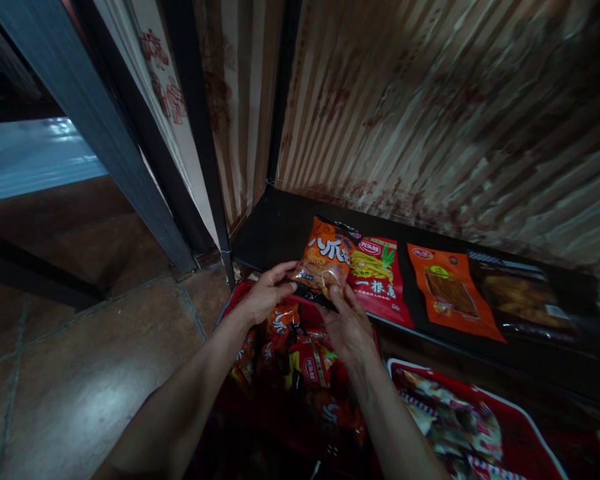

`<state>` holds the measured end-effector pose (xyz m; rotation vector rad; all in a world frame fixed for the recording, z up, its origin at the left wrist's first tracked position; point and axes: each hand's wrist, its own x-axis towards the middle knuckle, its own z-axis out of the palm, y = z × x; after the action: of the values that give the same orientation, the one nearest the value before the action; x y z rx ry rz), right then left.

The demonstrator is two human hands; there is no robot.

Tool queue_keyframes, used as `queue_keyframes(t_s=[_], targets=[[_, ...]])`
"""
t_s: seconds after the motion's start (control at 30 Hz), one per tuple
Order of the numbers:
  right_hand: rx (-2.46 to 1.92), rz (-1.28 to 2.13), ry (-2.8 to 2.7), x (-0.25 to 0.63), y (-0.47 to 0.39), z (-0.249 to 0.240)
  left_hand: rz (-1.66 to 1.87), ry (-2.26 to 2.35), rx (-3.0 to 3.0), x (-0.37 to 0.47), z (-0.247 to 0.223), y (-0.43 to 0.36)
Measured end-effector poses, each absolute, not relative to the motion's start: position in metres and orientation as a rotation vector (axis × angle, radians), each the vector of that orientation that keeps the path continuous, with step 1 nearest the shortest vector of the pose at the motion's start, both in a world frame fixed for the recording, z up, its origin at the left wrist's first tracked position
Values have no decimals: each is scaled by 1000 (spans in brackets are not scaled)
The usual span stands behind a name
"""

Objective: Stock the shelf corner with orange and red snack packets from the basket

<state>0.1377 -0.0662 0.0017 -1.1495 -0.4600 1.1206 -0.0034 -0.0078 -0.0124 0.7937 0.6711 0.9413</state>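
Between my two hands is an orange and black snack bag [329, 253] with large white lettering, just above the front of a dark shelf [275, 230]. My left hand [270, 290] pinches its lower left corner. The lower right edge is gripped by my right hand [349, 320], thumb on the front. Right behind the bag's right side lies a red snack packet [380, 280] with a yellow and green picture. Below my hands, a red basket [235, 293] holds several orange and red snack packets [313, 360].
Farther right on the shelf lie an orange packet [453, 290] with a clear window and a dark packet [523, 297]. A second red basket with a white rim [510, 407] holds more packets. Corrugated cardboard [405, 100] stands behind; a metal post [105, 127] rises at left above the tiled floor [105, 380].
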Motion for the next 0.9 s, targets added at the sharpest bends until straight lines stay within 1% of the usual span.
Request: queue_keyframes(t_s=[0.3, 0.5, 0.77, 0.9], targets=[[-1128, 1100, -610, 134, -66, 2, 989, 723, 795, -3, -18, -6], [-1130, 1159, -533, 138, -65, -10, 976, 727, 789, -4, -18, -9], [-1105, 1182, -489, 134, -64, -11, 1002, 728, 697, -6, -14, -11], [-1117, 1184, -486, 135, -63, -16, 1036, 809, 675, -7, -15, -11]])
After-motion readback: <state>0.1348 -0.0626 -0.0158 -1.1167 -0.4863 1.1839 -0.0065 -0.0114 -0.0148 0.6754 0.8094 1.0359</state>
